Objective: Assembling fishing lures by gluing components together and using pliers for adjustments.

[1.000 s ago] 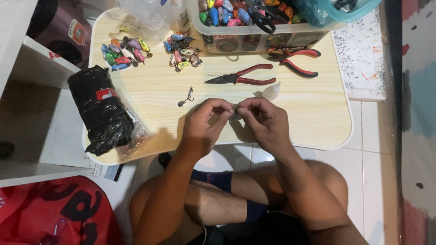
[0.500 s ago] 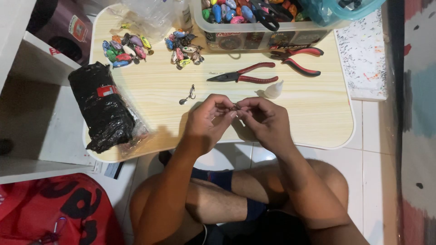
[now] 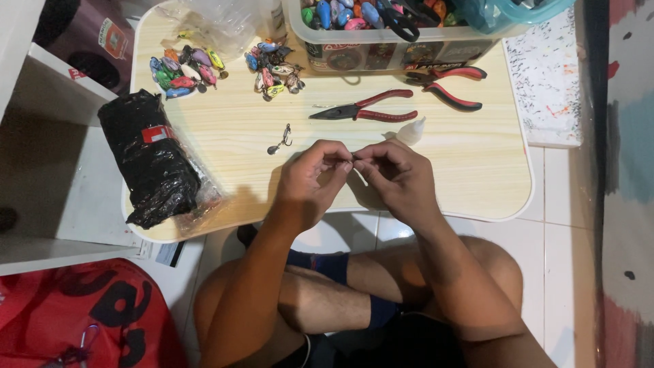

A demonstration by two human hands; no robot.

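My left hand [image 3: 312, 178] and my right hand [image 3: 397, 176] meet fingertip to fingertip over the near middle of a small light wooden table [image 3: 470, 170]. Together they pinch a tiny dark metal piece [image 3: 353, 159], mostly hidden by the fingers. A small metal hook with a spoon-shaped blade [image 3: 280, 140] lies on the table just left of my left hand. Red-handled long-nose pliers [image 3: 364, 110] lie beyond my hands, and a small white squeeze-bottle tip [image 3: 411, 131] rests above my right hand.
Two piles of small colourful lures [image 3: 185, 70] [image 3: 274, 67] lie at the back left. A clear box of lures [image 3: 395, 31] stands at the back, second red pliers [image 3: 453, 85] beside it. A black wrapped bundle [image 3: 151, 158] sits at the left edge. My crossed legs are below the table.
My hands have stayed together at the same spot, with only small finger movements on the tiny piece. The view has shifted slightly.
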